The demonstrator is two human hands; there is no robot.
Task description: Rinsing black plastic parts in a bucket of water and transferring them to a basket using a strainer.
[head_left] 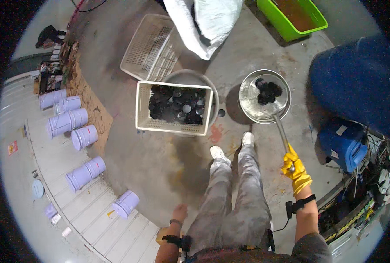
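Note:
My right hand (pixel 296 170), in a yellow rubber glove, is closed around the handle of a long-handled metal ladle (pixel 282 133). Its far end reaches over the near rim of a round, shiny steel vessel (pixel 246 97); the exact shape of the ladle's head is hard to make out. Several black lumps (pixel 268 92) sit inside that rim. Bare and with a band at the wrist, my left hand (pixel 179 213) hangs beside my left leg, touching nothing visible. Its fingers are too indistinct to read. Left of the steel vessel, a cream plastic crate (pixel 141 107) holds dark rounded pieces (pixel 177 104).
The crate rests across a round tub (pixel 213 87). Behind it are empty cream baskets (pixel 135 48) and a white sack (pixel 217 22). A green trough (pixel 287 30) stands far right, with blue barrels (pixel 353 79) nearer. Lilac buckets (pixel 67 122) line the left side.

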